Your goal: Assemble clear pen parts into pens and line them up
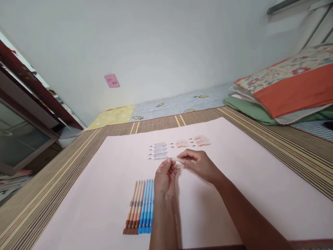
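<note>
Over the middle of the pale pink sheet [99,180], my left hand [165,173] pinches one end of a slim, pale translucent tube [174,159]. My right hand [199,163] closes its fingertips on the tube's other end. Just beyond my left hand lies a column of clear, dark-tipped pen refills [159,151]. Farther right are two small groups of similar pieces with orange-red marks [199,141]. Another reddish piece [180,167] shows partly beneath my hands. Brown-and-peach pens [134,208] and blue pens [146,208] lie side by side, partly hidden by my left forearm.
A striped mat [75,152] lies under the sheet. Folded bedding [291,86] is piled at the right, and a checked cloth [171,100] runs along the wall. A pink note [112,80] sticks to the wall. A dark-framed glass cabinet [20,135] stands at the left.
</note>
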